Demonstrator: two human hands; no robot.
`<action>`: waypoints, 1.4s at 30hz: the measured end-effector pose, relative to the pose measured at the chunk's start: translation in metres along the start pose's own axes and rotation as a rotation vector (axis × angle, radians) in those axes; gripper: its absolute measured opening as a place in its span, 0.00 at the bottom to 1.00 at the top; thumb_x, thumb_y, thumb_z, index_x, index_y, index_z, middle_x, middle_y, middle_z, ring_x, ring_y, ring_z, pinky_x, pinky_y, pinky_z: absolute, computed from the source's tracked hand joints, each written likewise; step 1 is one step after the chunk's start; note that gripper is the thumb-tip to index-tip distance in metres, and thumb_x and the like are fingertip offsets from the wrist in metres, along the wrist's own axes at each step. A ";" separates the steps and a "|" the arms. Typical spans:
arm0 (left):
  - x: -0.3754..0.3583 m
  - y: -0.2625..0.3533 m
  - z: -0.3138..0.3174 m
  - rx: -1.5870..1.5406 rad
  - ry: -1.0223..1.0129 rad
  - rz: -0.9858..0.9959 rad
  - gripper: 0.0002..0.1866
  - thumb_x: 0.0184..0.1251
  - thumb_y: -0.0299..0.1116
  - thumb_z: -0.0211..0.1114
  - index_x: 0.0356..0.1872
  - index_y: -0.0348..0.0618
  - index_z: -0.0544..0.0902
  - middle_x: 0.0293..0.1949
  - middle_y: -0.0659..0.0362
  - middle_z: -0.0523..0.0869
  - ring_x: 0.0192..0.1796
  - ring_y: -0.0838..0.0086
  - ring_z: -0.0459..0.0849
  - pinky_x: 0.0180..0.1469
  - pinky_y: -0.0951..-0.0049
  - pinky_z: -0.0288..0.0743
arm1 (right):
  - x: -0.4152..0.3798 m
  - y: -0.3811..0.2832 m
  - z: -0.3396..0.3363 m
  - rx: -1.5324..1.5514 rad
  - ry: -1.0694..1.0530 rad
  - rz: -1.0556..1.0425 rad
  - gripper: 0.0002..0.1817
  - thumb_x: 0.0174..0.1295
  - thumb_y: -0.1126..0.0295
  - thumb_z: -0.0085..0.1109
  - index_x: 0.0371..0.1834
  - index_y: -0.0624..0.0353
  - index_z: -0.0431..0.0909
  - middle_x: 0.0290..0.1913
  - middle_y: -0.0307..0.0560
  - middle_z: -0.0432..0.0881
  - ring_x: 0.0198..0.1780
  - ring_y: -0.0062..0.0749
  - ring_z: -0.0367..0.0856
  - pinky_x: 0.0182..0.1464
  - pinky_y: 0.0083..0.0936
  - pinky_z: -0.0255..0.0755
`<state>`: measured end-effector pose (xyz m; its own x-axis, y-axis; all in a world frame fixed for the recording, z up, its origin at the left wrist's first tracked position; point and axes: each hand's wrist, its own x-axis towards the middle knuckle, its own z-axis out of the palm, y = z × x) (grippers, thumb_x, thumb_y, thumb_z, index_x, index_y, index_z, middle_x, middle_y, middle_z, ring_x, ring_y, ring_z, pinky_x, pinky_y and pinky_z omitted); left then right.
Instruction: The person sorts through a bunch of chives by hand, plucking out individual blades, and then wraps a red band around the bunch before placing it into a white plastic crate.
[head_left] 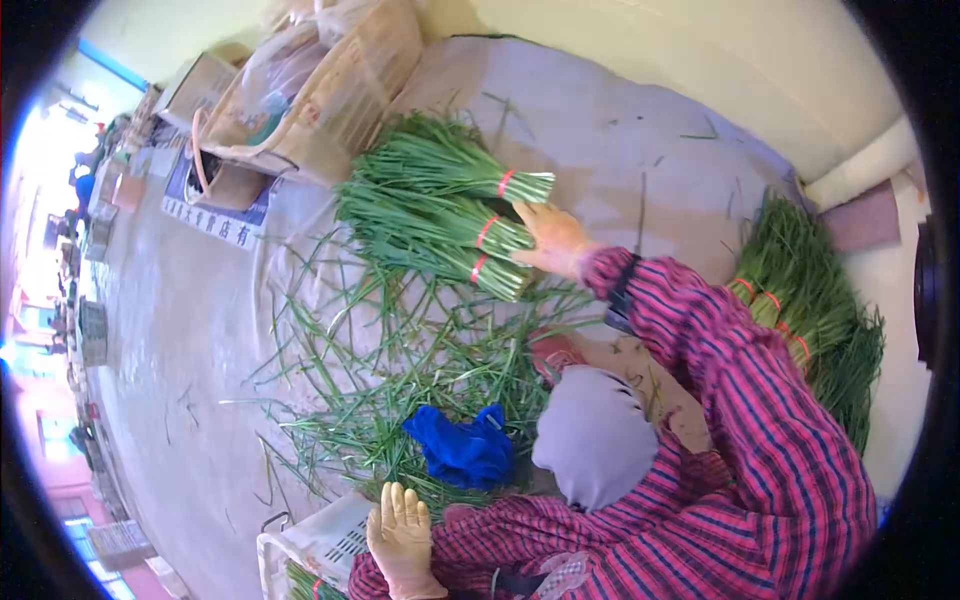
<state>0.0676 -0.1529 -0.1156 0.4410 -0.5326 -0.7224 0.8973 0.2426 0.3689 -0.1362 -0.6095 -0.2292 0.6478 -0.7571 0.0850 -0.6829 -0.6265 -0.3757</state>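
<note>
My right hand [553, 240], in a pale yellow glove, has its thumb and fingers around the cut stem ends of the middle bundle of garlic chives [430, 222]. Red bands tie this bundle and the ones beside it, all lying on the floor sheet. Low in the view, my left hand [403, 540] wears a similar glove. Its fingers are stretched out and nothing is in it. It is above the edge of a white plastic crate [325, 530], where part of another banded bundle [305, 583] shows. Loose chives [370, 370] are strewn between my hands, with a blue cloth [465, 447] on them.
More banded bundles [800, 290] lie at the right by the wall. A cream plastic basket [340, 90] with clear bags stands at the back, near a handled container [228, 182]. A pipe [865, 165] runs along the right wall. A grey-covered rounded form [595, 437] blocks part of the floor.
</note>
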 end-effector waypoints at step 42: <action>-0.138 -0.033 0.025 0.097 0.097 0.761 0.18 0.67 0.26 0.63 0.57 0.34 0.76 0.52 0.56 0.82 0.51 0.70 0.83 0.55 0.68 0.78 | -0.198 -0.338 -0.095 1.638 -0.750 0.196 0.24 0.62 0.66 0.65 0.60 0.61 0.75 0.48 0.43 0.84 0.47 0.25 0.81 0.51 0.24 0.75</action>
<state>-0.0237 -0.1081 -0.0136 0.9393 -0.1738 -0.2957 0.3427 0.4386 0.8307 -0.0654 -0.2652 -0.0312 0.9223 -0.2639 -0.2822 -0.0725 0.5993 -0.7973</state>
